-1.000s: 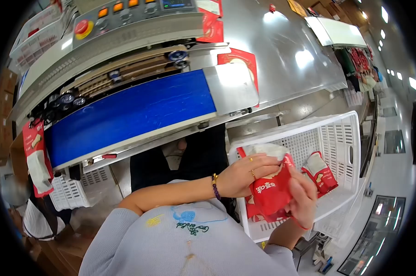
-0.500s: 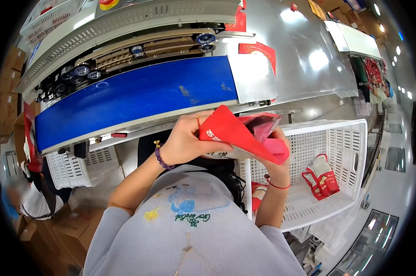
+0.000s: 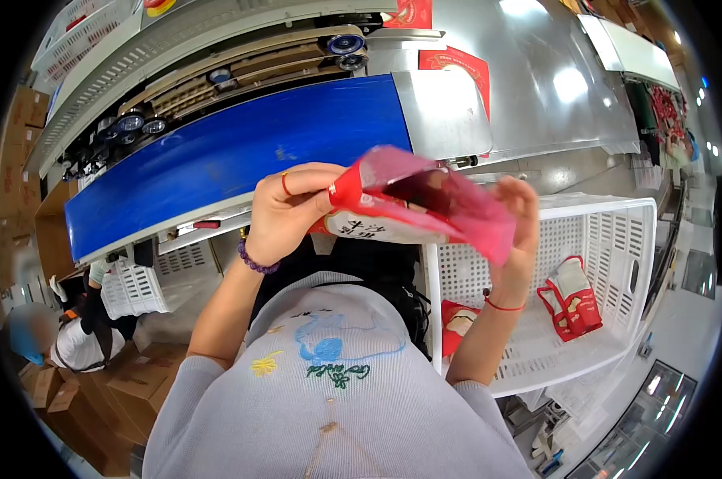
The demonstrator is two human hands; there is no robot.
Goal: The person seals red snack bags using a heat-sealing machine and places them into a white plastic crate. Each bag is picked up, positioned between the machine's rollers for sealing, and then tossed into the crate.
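Observation:
A red and white plastic packaging bag (image 3: 394,229) is held up in front of my body, its pink-lined mouth gaping open. My left hand (image 3: 293,209) pinches the left corner of the bag between thumb and fingers. At the bag's right end, my right hand (image 3: 520,223) has its fingers curled at the edge of the mouth; this end is smeared by motion and the thumb is partly hidden. The inside looks dark, and its contents cannot be made out.
A blue conveyor belt (image 3: 241,152) with rollers beyond it runs ahead. A white crate (image 3: 536,375) at right holds red and white bags (image 3: 572,299). Red packaging (image 3: 457,68) lies on the metal table (image 3: 528,104). Another person (image 3: 90,339) is at lower left near cardboard boxes (image 3: 142,383).
The bag's mouth has been spread wide and turned more toward me. My left hand has shifted left, my right hand right and up.

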